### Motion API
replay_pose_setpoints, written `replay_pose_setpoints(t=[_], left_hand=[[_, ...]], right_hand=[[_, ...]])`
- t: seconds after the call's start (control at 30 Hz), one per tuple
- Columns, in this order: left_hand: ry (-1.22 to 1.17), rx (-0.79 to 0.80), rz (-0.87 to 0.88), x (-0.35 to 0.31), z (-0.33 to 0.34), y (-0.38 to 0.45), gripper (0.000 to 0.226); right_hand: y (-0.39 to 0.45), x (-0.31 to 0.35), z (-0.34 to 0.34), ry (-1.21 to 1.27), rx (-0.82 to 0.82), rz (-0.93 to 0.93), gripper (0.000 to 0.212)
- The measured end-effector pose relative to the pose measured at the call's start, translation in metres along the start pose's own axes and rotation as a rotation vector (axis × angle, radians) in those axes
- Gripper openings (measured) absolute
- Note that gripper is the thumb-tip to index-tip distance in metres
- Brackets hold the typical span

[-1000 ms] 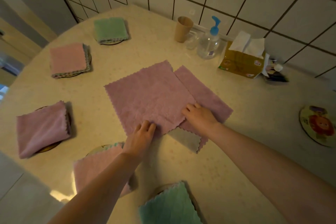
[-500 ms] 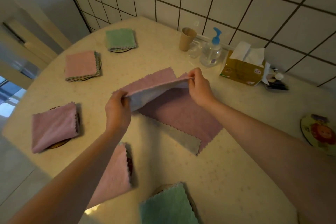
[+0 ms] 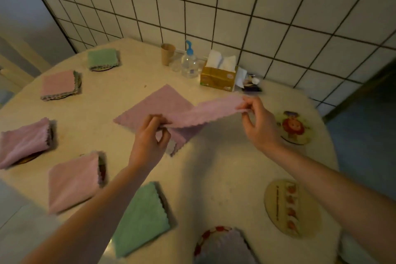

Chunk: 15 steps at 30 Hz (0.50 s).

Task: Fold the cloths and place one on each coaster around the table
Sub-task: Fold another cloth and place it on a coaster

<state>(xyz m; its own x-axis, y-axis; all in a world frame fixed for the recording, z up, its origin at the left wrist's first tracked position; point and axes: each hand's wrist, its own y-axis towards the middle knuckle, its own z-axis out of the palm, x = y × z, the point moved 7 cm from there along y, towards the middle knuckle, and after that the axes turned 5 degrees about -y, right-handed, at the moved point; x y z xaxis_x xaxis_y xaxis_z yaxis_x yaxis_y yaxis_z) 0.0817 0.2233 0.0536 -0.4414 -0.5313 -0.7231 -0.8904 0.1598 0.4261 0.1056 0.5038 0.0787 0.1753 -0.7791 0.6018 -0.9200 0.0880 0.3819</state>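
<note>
A pink cloth [image 3: 205, 111], doubled into a long strip, hangs stretched in the air above the table [image 3: 214, 169]. My left hand [image 3: 150, 141] pinches its left end and my right hand [image 3: 257, 122] pinches its right end. Under it another pink cloth [image 3: 154, 107] lies flat on the table. Folded cloths rest on coasters round the left and near edge: a green one [image 3: 102, 59], several pink ones [image 3: 59, 84] [image 3: 23, 141] [image 3: 72, 182], a second green one [image 3: 141, 218] and a greyish one [image 3: 222, 244]. Two coasters on the right are bare: a pictured one [image 3: 293, 128] and an oval one [image 3: 291, 208].
Against the tiled wall at the back stand a brown paper cup [image 3: 167, 53], a pump bottle with a blue top [image 3: 189, 64], a yellow tissue box [image 3: 218, 77] and small dark items [image 3: 251, 83]. The round table's edge curves down on the right.
My hands lifted the top pink cloth off the table, folded it over, and carried it up and right; it now hangs as a strip between them. The view has pulled back.
</note>
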Motion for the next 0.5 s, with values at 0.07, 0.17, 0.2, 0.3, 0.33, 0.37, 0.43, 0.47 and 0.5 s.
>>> replay_pose_setpoints(t=[0.07, 0.17, 0.2, 0.3, 0.33, 0.37, 0.43, 0.47, 0.5], left_hand=[[-0.01, 0.096, 0.009, -0.018, 0.033, -0.038, 0.02], [-0.04, 0.284, -0.07, -0.023, 0.081, -0.102, 0.028], [-0.036, 0.344, -0.102, -0.02, 0.092, -0.122, 0.029], [0.024, 0.52, -0.159, -0.013, 0.116, -0.171, 0.017], [0.057, 0.578, -0.185, -0.013, 0.12, -0.183, 0.021], [0.08, 0.62, -0.201, -0.011, 0.122, -0.193, 0.023], [0.114, 0.652, -0.222, -0.014, 0.121, -0.204, 0.017], [0.129, 0.652, -0.232, -0.016, 0.119, -0.206, 0.016], [0.131, 0.64, -0.251, -0.016, 0.118, -0.205, 0.019]], right_hand=[[-0.059, -0.035, -0.018, -0.064, 0.092, 0.04, 0.032], [-0.147, -0.084, -0.028, -0.145, 0.277, 0.183, 0.032], [-0.172, -0.095, -0.026, -0.197, 0.329, 0.212, 0.03], [-0.227, -0.118, -0.023, -0.209, 0.436, 0.271, 0.02], [-0.241, -0.121, -0.022, -0.178, 0.478, 0.292, 0.019], [-0.252, -0.122, -0.021, -0.148, 0.517, 0.311, 0.02], [-0.268, -0.124, -0.02, -0.11, 0.585, 0.333, 0.02], [-0.271, -0.125, -0.02, -0.099, 0.608, 0.341, 0.019], [-0.271, -0.125, -0.02, -0.089, 0.621, 0.344, 0.017]])
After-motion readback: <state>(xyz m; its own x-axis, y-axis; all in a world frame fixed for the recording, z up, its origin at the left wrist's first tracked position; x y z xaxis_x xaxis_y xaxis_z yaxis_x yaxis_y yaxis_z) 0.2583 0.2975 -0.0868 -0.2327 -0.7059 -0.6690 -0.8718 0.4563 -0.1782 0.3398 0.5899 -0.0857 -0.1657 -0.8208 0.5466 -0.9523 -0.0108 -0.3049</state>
